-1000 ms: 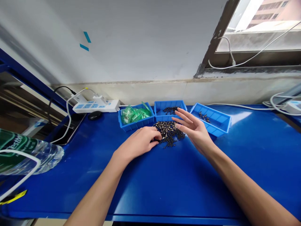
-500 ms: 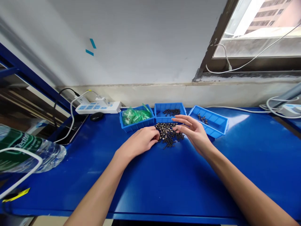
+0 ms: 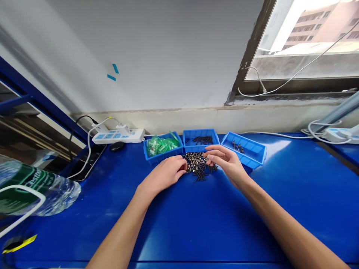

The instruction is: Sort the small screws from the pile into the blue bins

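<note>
A pile of dark screws [image 3: 198, 164] lies on the blue tabletop. At its left edge is my left hand [image 3: 167, 172], palm down, with fingers curled in towards the thumb. Its fingertips touch the screws there, and whatever they pinch is hidden. Over the right side of the pile hovers my right hand [image 3: 227, 162], its fingers loosely bent and apart, with no held thing visible. Behind the pile, a middle blue bin [image 3: 188, 139] contains some dark screws. To the right, an angled blue bin [image 3: 254, 151] holds several more screws.
A left blue bin [image 3: 153, 160] holds green plastic bags [image 3: 164, 144]. Along the wall lie a power strip [image 3: 134, 135] and a black mouse-like object [image 3: 117, 146]. A large water bottle [image 3: 42, 186] lies at the left, with a white cable nearby.
The camera view has tilted up slightly, so everything sits lower. My right hand has come a little closer to the pile, its fingers less spread. My left hand stays at the pile's left edge.
</note>
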Demonstrator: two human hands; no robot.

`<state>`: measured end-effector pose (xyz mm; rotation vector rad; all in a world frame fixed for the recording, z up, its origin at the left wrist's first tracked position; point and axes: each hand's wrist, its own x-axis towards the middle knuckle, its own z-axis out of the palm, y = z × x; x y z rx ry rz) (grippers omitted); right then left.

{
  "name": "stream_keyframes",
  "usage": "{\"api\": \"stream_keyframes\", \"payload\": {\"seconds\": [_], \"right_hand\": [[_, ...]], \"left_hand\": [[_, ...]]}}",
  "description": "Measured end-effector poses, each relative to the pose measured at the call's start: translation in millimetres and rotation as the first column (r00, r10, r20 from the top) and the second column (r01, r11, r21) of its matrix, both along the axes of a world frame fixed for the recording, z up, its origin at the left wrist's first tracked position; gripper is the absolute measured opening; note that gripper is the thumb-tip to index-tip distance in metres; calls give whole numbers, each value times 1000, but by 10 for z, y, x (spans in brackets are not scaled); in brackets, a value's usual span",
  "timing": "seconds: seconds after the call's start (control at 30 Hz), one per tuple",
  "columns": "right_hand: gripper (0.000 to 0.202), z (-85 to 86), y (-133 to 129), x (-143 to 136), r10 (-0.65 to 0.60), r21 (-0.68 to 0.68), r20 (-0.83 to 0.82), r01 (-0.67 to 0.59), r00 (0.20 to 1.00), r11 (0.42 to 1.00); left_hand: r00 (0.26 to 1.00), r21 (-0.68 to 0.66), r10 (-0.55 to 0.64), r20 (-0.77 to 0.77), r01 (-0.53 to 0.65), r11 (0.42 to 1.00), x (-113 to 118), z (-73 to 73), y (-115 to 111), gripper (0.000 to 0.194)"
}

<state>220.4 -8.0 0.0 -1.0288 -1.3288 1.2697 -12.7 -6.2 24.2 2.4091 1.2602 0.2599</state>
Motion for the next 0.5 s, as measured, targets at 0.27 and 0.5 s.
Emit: {"api": "stream_keyframes", "payload": {"seconds": [0.27, 0.5], "right_hand": [[27, -37, -17, -55, 14, 131, 175, -37, 985, 991], [25, -14, -80, -79, 216, 67, 255, -240, 942, 968]], "left_hand": [[987, 62, 24, 160, -35, 997, 43, -7, -5, 8], [936, 103, 27, 350, -68, 992, 107, -35, -22, 10]]}}
